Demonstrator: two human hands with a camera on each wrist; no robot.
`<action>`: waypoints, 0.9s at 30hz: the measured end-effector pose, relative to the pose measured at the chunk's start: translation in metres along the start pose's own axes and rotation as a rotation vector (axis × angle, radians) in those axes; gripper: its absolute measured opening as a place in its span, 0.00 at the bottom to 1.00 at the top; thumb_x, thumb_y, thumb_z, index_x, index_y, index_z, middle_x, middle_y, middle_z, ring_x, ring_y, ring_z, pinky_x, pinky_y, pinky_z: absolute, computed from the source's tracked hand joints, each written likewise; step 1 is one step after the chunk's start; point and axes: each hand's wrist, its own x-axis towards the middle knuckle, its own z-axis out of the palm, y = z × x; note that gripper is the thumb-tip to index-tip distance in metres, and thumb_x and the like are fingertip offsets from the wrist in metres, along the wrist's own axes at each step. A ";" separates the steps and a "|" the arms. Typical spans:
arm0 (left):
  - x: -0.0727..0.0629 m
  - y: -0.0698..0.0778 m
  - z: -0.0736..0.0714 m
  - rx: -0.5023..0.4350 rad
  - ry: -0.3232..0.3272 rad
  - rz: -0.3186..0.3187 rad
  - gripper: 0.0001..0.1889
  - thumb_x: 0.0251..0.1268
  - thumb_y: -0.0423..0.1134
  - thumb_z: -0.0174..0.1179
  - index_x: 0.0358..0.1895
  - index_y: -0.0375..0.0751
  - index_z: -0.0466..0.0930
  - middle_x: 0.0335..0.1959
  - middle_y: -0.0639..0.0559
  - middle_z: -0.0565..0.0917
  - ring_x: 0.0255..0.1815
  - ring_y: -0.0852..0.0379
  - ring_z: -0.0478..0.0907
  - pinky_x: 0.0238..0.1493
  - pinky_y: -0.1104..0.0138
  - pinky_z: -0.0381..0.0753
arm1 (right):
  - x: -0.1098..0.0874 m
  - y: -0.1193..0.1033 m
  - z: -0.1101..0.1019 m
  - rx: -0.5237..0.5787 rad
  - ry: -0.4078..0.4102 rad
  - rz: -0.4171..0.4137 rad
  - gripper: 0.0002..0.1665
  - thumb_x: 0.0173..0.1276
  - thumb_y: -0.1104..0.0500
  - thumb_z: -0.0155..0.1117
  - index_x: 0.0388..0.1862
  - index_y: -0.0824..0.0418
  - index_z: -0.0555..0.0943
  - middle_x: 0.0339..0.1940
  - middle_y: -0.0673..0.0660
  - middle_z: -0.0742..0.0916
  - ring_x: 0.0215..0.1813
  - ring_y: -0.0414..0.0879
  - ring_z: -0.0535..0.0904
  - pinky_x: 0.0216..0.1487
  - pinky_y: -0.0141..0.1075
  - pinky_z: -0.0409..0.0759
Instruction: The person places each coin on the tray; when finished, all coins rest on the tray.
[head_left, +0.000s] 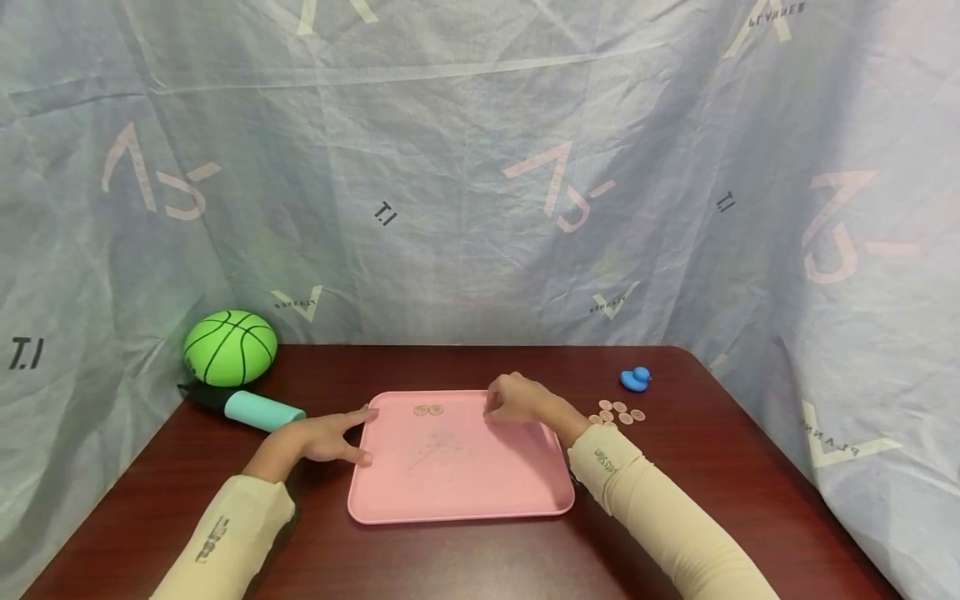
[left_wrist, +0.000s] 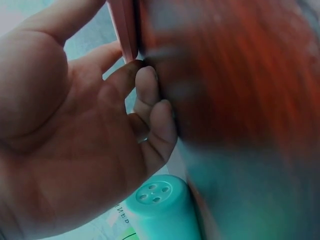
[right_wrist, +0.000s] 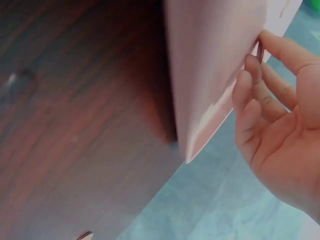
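A pink tray (head_left: pixel 465 483) lies on the table, with two coins (head_left: pixel 429 410) side by side near its far left corner. My right hand (head_left: pixel 517 398) is over the tray's far right part. It pinches a thin brown coin (right_wrist: pixel 260 51) between thumb and fingertips, seen edge-on in the right wrist view. At the tray's left edge, my left hand (head_left: pixel 326 437) rests with thumb and index finger spread on the rim. Its other fingers (left_wrist: pixel 162 125) bend loosely beside the tray against the table. Several more coins (head_left: pixel 619 407) lie right of the tray.
A blue toy duck (head_left: pixel 635 380) sits behind the loose coins. On the left are a green ball (head_left: pixel 231 348) and a turquoise cylinder (head_left: pixel 262 410) with a black end. A printed grey cloth (head_left: pixel 465 250) hangs behind the dark red table (head_left: pixel 420 562).
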 end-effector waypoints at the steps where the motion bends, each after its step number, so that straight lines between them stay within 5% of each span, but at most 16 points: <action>1: 0.000 0.000 0.000 -0.002 0.000 -0.002 0.48 0.58 0.52 0.71 0.77 0.38 0.56 0.77 0.30 0.54 0.76 0.32 0.51 0.71 0.39 0.55 | 0.000 -0.001 0.000 -0.006 -0.002 -0.004 0.04 0.59 0.55 0.74 0.30 0.47 0.86 0.29 0.40 0.86 0.36 0.35 0.80 0.40 0.35 0.80; 15: 0.000 -0.002 0.000 0.000 0.004 -0.009 0.49 0.58 0.53 0.71 0.77 0.38 0.56 0.77 0.30 0.54 0.77 0.32 0.51 0.71 0.39 0.54 | 0.013 -0.020 -0.001 -0.072 -0.021 -0.060 0.03 0.66 0.59 0.69 0.37 0.55 0.87 0.31 0.46 0.87 0.34 0.38 0.80 0.41 0.35 0.80; 27: 0.003 -0.002 0.003 0.000 0.006 -0.006 0.49 0.57 0.53 0.71 0.78 0.39 0.56 0.77 0.31 0.53 0.77 0.33 0.51 0.71 0.39 0.54 | 0.023 -0.032 0.003 -0.045 -0.042 0.018 0.03 0.64 0.55 0.71 0.37 0.51 0.87 0.34 0.44 0.85 0.37 0.38 0.79 0.40 0.34 0.79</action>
